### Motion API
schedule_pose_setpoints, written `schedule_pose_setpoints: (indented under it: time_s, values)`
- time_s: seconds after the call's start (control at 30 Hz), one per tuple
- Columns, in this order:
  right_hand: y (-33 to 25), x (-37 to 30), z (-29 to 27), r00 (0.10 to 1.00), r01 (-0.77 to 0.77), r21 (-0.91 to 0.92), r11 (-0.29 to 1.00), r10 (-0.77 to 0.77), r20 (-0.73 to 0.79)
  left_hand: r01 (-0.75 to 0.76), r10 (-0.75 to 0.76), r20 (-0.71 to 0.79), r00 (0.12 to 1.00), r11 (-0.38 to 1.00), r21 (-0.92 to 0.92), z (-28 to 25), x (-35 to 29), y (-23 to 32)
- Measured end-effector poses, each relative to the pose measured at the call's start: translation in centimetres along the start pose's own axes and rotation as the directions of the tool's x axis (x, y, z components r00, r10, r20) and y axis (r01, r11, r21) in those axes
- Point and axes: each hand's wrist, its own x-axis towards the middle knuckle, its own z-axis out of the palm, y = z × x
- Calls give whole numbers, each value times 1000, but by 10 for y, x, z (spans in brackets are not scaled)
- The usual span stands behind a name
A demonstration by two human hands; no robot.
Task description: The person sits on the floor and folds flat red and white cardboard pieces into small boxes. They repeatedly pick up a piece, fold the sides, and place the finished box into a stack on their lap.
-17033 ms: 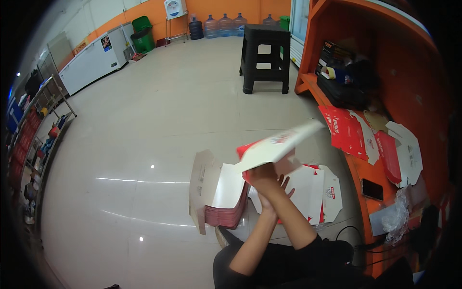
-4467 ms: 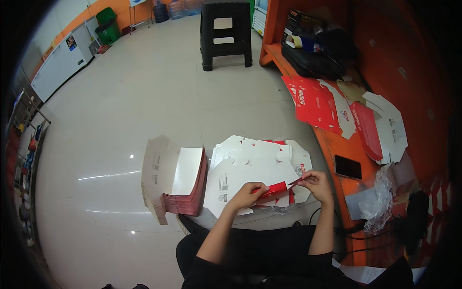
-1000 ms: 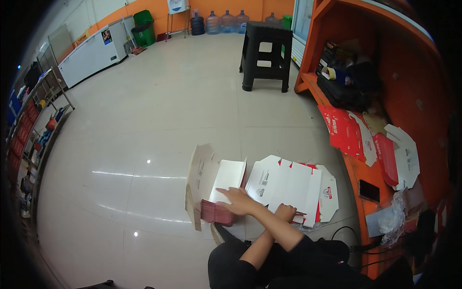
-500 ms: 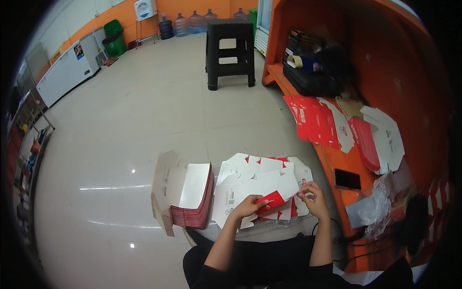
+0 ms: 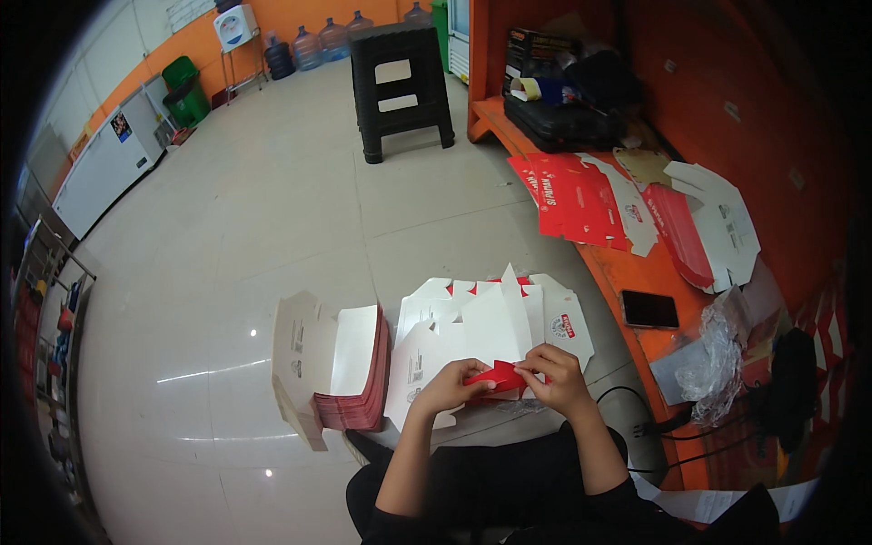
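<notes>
A red-and-white cardboard box blank (image 5: 498,318) is held between my two hands above a pile of flat box blanks (image 5: 565,318). My left hand (image 5: 447,386) pinches its red panel from the left, thumb on top. My right hand (image 5: 556,377) grips the same panel close by, with fingers and thumb pressed together at its right end. Behind the hands, a white part of this blank stands up at an angle. Left of the pile sits a neat stack of cartons (image 5: 356,350) with a white top and red edges, against an upright pale cardboard piece (image 5: 292,363).
An orange bench (image 5: 627,341) on the right carries a phone (image 5: 649,310), red and white blanks (image 5: 590,204), crumpled clear plastic (image 5: 713,363) and a black bag (image 5: 563,123). Black cables (image 5: 704,434) hang at its near end. Ahead stands a black stool (image 5: 400,86) on the tiled floor.
My right hand has come left and closer to my left hand on the red panel. The blank has tilted, its white part now rising behind. The whole view has shifted slightly.
</notes>
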Motion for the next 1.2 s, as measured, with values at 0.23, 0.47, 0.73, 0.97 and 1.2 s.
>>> schedule_pose_setpoints:
  time_s: [0.23, 0.47, 0.73, 0.97, 1.2]
  values:
    - [-2, 1, 4, 998, 18, -22, 1000, -16, 66, 76, -79, 22, 997, 992, 102, 4, -5, 30]
    - [-57, -32, 24, 968, -214, 519, 827, 252, -2, -46, -21, -131, 991, 874, -484, 2, -1, 24]
    - [-92, -49, 98, 720, -130, 563, -816, 312, 620, -467, 269, -388, 882, 612, -638, -5, -26, 65]
    - [-76, -4, 97, 571, -122, 914, -388, 726, 384, -610, 307, -804, 510, 788, -86, -23, -21, 53]
    - [-84, 34, 97, 670, -118, 817, 564, 653, -354, -677, 229, -865, 447, 718, -160, -15, -29, 67]
